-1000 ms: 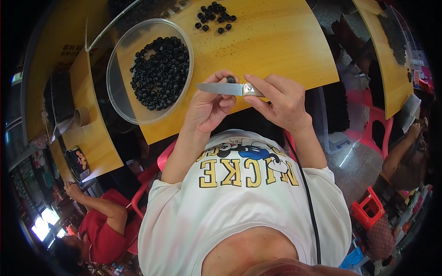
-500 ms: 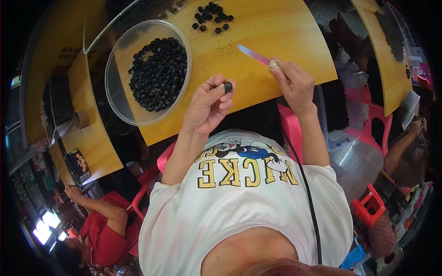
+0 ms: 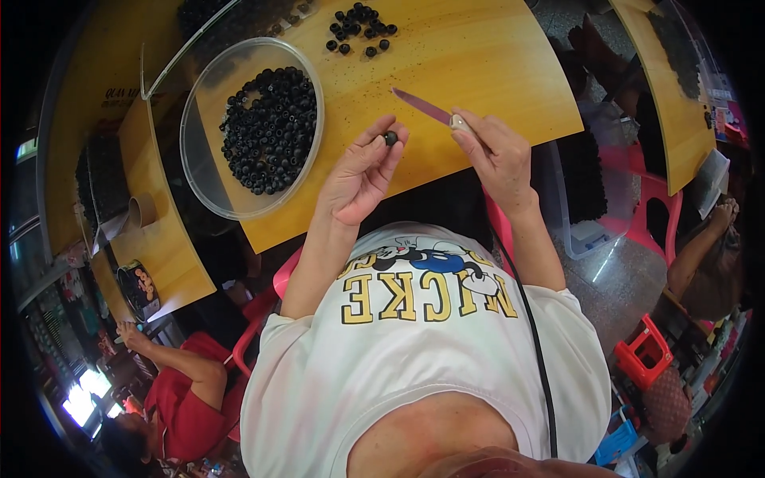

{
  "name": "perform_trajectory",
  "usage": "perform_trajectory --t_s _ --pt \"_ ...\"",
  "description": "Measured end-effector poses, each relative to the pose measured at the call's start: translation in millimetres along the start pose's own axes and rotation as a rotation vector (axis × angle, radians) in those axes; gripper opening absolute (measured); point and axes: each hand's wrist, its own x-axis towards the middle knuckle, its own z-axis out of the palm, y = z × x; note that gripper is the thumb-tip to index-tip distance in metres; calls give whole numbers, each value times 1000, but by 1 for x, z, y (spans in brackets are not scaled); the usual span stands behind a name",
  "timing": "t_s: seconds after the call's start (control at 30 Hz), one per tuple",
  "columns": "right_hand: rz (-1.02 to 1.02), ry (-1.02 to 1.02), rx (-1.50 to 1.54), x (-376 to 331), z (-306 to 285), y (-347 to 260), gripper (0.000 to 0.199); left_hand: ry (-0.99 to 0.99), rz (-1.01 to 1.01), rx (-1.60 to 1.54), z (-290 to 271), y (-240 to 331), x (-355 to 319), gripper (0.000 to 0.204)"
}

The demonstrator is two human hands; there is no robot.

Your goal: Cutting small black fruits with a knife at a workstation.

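Between the fingertips of my left hand (image 3: 362, 167) is a small round black piece (image 3: 390, 138), like a bead or cap. My right hand (image 3: 498, 159) grips a knife (image 3: 422, 106) by its handle, which the fingers mostly cover. The blade points up and left, apart from the black piece. Left of my left hand stands a round clear plastic tub (image 3: 319, 127) with many such black pieces (image 3: 271, 131) in it. A loose group of black pieces (image 3: 351, 30) lies on the wooden table (image 3: 478, 64) beyond my hands.
Dark crumbs dot the table around the blade. A clear bin of dark pieces (image 3: 588, 179) stands right of the table, near a pink chair (image 3: 649, 211). A red stool (image 3: 644, 352) is on the floor at right. A person in red (image 3: 187, 390) sits at lower left.
My left hand has turned a little, its fingers more upright around the black piece. My right hand and the knife have shifted slightly left, closer to the left hand.
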Motion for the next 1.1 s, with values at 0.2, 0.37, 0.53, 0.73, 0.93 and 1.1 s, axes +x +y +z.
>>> perform_trajectory --t_s 0.2,0.37,0.53,0.73,0.93,1.1 --pt "-247 -4 -46 -3 -1 -6 31 47 -112 -223 -11 0 2 24" --pt "-368 -62 -87 -4 2 -18 37 -41 -73 -166 -9 -3 -3 19" --pt "-409 -57 -121 -2 5 -20 39 -69 -69 -86 -6 -3 -4 17" --pt "-406 -56 -148 -1 4 -19 38 -50 -42 16 -6 -3 -5 15" --pt "-391 -71 -156 -2 4 -17 38 -33 -15 75 -6 -3 -4 14" --pt "-383 -77 -166 -3 4 -15 37 -85 -10 107 -10 -1 -1 13"
